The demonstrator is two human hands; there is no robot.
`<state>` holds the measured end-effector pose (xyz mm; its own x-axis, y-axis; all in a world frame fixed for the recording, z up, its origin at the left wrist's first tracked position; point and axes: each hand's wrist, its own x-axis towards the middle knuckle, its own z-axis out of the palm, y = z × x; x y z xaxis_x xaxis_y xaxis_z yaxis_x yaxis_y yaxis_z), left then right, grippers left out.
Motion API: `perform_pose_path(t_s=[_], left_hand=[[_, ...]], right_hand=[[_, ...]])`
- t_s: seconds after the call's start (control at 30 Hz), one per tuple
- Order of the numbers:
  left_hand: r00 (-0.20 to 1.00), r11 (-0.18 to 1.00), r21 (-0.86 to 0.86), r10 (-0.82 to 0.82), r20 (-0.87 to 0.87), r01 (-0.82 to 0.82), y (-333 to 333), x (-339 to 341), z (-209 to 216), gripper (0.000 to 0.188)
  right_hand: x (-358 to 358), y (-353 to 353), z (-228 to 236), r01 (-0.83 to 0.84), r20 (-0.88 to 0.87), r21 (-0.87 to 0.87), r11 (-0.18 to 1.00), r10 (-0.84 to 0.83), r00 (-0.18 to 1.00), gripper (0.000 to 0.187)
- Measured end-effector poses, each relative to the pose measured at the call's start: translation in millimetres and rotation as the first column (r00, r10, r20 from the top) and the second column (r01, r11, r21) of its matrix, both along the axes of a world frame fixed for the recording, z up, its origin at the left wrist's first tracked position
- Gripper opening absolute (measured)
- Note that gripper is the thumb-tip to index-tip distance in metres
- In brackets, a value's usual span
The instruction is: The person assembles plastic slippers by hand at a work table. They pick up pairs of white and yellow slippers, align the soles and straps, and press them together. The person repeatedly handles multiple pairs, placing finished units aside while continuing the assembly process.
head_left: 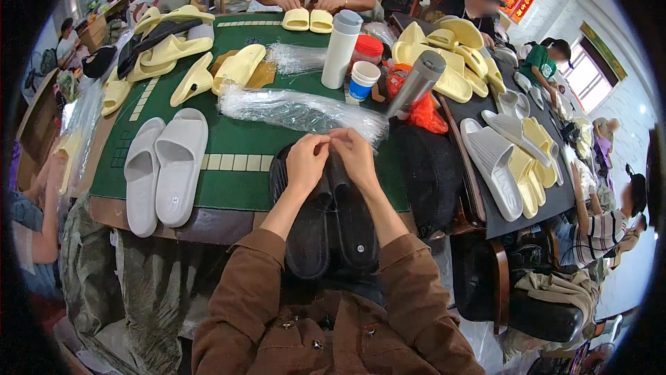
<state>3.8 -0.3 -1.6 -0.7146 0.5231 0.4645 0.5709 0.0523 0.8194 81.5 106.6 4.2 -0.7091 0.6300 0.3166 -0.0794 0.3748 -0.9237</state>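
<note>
We find the pair of black foam slippers [333,219] lying sole-up at the near edge of the green-topped counter [236,146], partly over the lap. Both hands — left hand [307,163] and right hand [355,156] — are pinched narrow at the slippers' far end, fingertips meeting on something too small to identify. Left of the black pair lies a pair of pale grey foam slippers [163,170]; just beyond it, a crumpled clear plastic bag [302,111]. In our judgement the work goes best with the pair kept aligned and the pinch kept steady.
</note>
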Motion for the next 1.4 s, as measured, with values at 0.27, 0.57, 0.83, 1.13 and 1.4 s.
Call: perform_pose_path(t_s=[0.27,0.57,0.83,1.13,1.4], left_hand=[[0.999,1.000,-0.017,-0.015,0.028,0.015,1.6,2.8,1.0,0.015],[0.994,0.999,-0.048,-0.003,-0.112,-0.002,1.2,-5.1,-5.5,0.011],[0.999,0.997,-0.074,-0.016,-0.042,0.013,1.9,-5.9,-9.4,0.007],[0.999,0.995,-0.098,-0.023,-0.037,0.019,0.2,-2.8,-5.2,0.008],[0.999,0.995,-0.095,-0.037,-0.040,0.033,3.0,-1.4,-3.9,0.009]], right_hand=[[-4.8,-1.9,-6.7,0.012,-0.170,-0.153,0.988,-0.038,0.985,0.010],[19.9,11.2,37.4,0.049,-0.303,-0.353,0.934,-0.164,0.939,0.012],[129.9,23.3,127.6,-0.044,-0.492,-0.336,0.941,-0.135,0.860,0.010],[275.3,138.6,128.7,0.797,-0.085,0.381,0.470,-0.840,0.536,0.025],[283.1,201.3,94.7,0.530,0.160,0.795,0.294,-0.945,0.284,0.035]])
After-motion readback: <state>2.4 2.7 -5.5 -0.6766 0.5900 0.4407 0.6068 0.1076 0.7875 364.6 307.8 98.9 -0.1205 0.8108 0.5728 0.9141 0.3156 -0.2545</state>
